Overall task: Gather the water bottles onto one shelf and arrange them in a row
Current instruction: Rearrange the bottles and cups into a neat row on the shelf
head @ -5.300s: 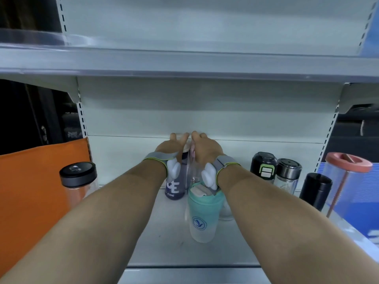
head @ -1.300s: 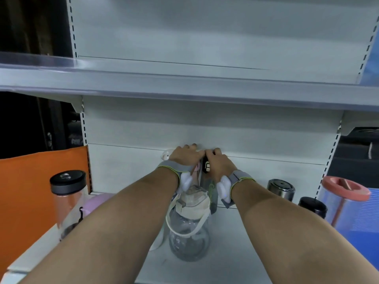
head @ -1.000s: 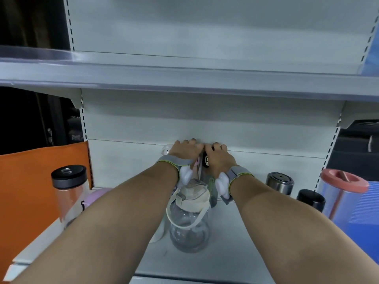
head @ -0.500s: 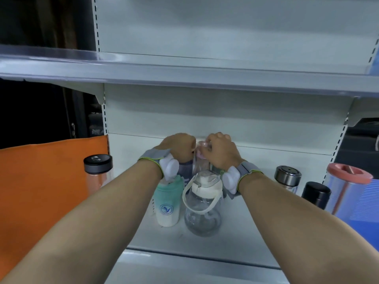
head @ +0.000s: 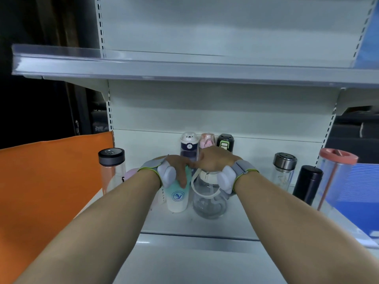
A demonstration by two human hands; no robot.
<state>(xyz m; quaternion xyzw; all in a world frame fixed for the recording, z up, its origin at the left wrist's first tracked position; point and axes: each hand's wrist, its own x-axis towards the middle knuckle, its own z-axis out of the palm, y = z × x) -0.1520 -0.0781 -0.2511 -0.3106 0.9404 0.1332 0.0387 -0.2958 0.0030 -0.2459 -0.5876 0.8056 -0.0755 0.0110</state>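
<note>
Left hand (head: 178, 171) w/ fingers curled round the top of a mint bottle (head: 177, 196); right hand (head: 215, 160) clamped on the lid of a clear jug bottle (head: 209, 199). Both stand mid-shelf (head: 205, 228), front of 3 bottles lined up at the back wall, prob. about to join that row.

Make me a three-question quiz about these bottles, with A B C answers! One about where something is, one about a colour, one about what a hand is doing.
1. Where is the bear-lid bottle?
A. back of the shelf
B. upper shelf
C. lying at the front

2. What colour is the lid of the big tumbler on the right?
A. green
B. black
C. pink

3. What is the left hand doing?
A. hanging free
B. gripping the mint bottle
C. pointing up

Answers: 1 A, it stands by the back wall. 2 C, its lid is pink. 3 B, fingers wrap the bottle's top.
</note>
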